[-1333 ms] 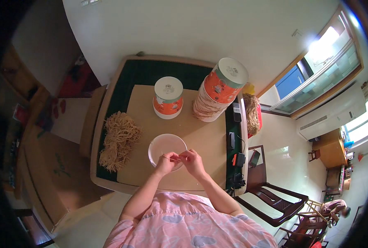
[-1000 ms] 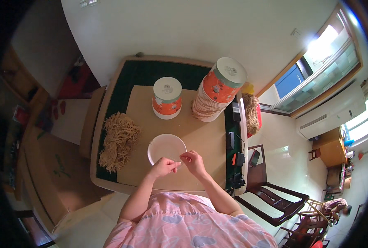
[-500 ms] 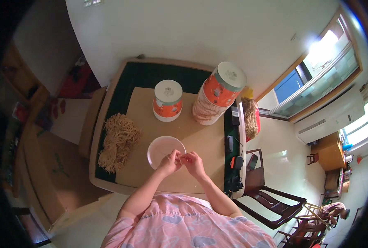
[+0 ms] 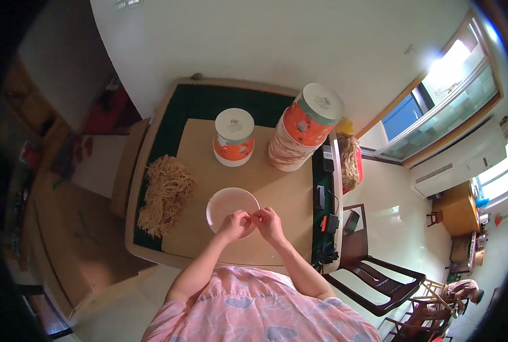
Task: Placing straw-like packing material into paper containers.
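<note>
My left hand [image 4: 238, 223] is closed in a pinch over the near right part of a round white bowl-like container [image 4: 226, 199], which stands on a brown cardboard sheet. Right beside it, my right hand [image 4: 270, 224] is also closed, its fingertips meeting those of the left at the container's rim. Whatever lies between the fingertips is too small to make out. To the left rests a loose heap of tan, stringy strands [image 4: 165, 194]. Beyond the container, an orange and white paper tub [image 4: 234, 137] stands with its round white end up.
A taller stack of paper tubs [image 4: 311, 119], wound with tan strands low down, stands far right. Chargers and cables [image 4: 327, 222] line the table's right edge. More strands fill a red container [image 4: 349, 165] beyond it. A dark chair [image 4: 373, 279] and a seated person [image 4: 462, 293] are to the right.
The whole view has shifted slightly, with things appearing a little further right. My hands stay pinched together at the container's rim; their fingers have moved only slightly.
</note>
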Demonstrator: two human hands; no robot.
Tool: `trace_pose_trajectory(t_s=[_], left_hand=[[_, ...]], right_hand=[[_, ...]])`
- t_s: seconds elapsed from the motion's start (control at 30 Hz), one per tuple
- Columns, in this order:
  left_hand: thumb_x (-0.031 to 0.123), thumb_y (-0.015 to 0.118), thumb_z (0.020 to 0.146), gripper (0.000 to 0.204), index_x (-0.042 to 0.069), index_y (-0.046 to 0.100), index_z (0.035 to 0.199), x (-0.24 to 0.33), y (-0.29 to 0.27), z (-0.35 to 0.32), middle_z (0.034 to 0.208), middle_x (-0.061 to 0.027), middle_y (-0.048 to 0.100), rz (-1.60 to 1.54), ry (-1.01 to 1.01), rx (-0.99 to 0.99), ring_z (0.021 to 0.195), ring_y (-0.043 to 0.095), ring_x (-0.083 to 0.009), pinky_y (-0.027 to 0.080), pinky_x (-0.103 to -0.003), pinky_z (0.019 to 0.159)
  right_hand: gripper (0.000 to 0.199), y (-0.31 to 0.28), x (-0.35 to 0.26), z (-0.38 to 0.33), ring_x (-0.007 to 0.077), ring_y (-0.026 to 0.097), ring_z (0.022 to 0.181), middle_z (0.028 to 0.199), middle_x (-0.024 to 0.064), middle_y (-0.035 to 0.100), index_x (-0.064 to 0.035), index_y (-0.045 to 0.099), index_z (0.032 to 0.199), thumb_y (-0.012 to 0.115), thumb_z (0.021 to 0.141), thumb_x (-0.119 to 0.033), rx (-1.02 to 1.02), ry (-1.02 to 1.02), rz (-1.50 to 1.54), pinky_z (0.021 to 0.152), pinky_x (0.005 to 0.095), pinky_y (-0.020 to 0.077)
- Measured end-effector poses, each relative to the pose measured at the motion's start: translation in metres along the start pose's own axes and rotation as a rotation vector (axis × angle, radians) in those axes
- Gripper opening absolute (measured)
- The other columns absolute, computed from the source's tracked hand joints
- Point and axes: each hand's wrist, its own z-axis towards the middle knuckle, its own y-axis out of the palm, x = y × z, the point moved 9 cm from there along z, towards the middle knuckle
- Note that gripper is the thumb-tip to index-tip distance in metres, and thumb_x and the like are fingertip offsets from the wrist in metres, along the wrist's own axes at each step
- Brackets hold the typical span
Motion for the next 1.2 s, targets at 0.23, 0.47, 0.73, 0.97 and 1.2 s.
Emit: trace_pose_trajectory(t_s=[0.23, 0.47, 0.73, 0.97, 1.2], left_hand=[[0.009, 0.060, 0.076, 0.005, 0.008, 0.061, 0.081, 0.004, -0.017, -0.010, 0.076, -0.0058, 0.059, -0.136, -0.100, 0.063, 0.067, 0.061, -0.0177, 0.048, -0.031, 0.058], [0.014, 0.059, 0.077, 0.019, 0.023, 0.066, 0.092, 0.034, -0.021, -0.014, 0.071, -0.0030, 0.048, 0.418, 0.141, -0.018, 0.062, 0.057, -0.0194, 0.047, -0.035, 0.051], [0.019, 0.056, 0.081, 0.010, 0.012, 0.058, 0.075, 0.042, -0.010, -0.015, 0.075, -0.0022, 0.050, 0.648, 0.203, 0.045, 0.066, 0.059, -0.0179, 0.050, -0.033, 0.048], [0.019, 0.054, 0.082, 0.009, 0.011, 0.057, 0.078, 0.046, -0.009, -0.014, 0.077, -0.0035, 0.051, 0.677, 0.280, -0.024, 0.068, 0.059, -0.0199, 0.050, -0.035, 0.050], [0.020, 0.054, 0.082, 0.012, 0.008, 0.057, 0.080, 0.043, -0.009, -0.005, 0.076, -0.0039, 0.052, 0.698, 0.281, -0.006, 0.067, 0.058, -0.0196, 0.050, -0.035, 0.049]], right_hand=[[0.011, 0.003, 0.003, 0.002, 0.0224, 0.058, 0.068, 0.076, 0.0100, 0.056, -0.0065, 0.066, 0.081, 0.064, 0.075, -0.016, -0.015, -0.004, -0.026, 0.062, 0.0322, 0.0470], [0.010, 0.005, -0.001, 0.003, 0.0193, 0.056, 0.067, 0.075, 0.0089, 0.056, -0.0056, 0.067, 0.081, 0.064, 0.076, -0.014, -0.049, 0.004, -0.037, 0.061, 0.0297, 0.0461], [0.010, 0.008, 0.004, 0.001, 0.0184, 0.057, 0.067, 0.073, 0.0087, 0.056, -0.0049, 0.067, 0.082, 0.063, 0.077, -0.013, -0.048, 0.010, 0.012, 0.062, 0.0290, 0.0462], [0.010, 0.008, 0.003, 0.003, 0.0196, 0.056, 0.066, 0.074, 0.0092, 0.056, -0.0047, 0.066, 0.082, 0.063, 0.076, -0.012, -0.072, -0.002, 0.033, 0.061, 0.0300, 0.0463], [0.011, 0.009, -0.006, 0.022, 0.0213, 0.058, 0.068, 0.076, 0.0095, 0.057, -0.0038, 0.066, 0.083, 0.062, 0.076, -0.012, -0.110, -0.038, -0.028, 0.063, 0.0300, 0.0470]])
